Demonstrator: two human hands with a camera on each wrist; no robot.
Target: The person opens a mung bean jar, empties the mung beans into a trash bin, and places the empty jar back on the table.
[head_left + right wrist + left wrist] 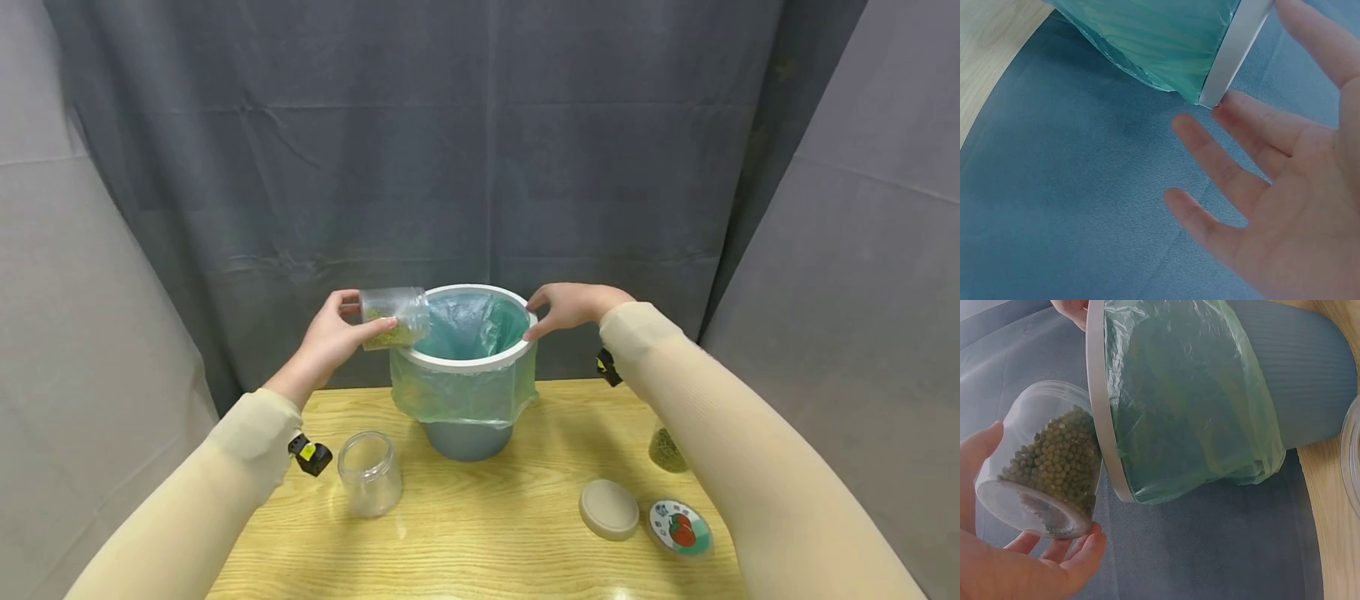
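Observation:
My left hand [330,337] grips a clear plastic jar [393,304] tipped on its side, its mouth at the left rim of the trash bin [468,442]. Green mung beans [1060,453] lie along the jar's lower side. A white ring [480,365] circles the top of the bin and holds a green plastic bag [465,392] folded over the outside. At the opposite side of the rim, my right hand [573,306] touches the ring with its thumb and fingertips, the other fingers spread loosely in the right wrist view.
An open clear jar [371,479] stands left of the bin on the wooden table [465,533]. To the right lie a beige lid [609,510] and a lid with a tomato picture [681,528]. Another jar of green beans [666,452] is partly behind my right arm. Grey curtain [480,167] hangs behind.

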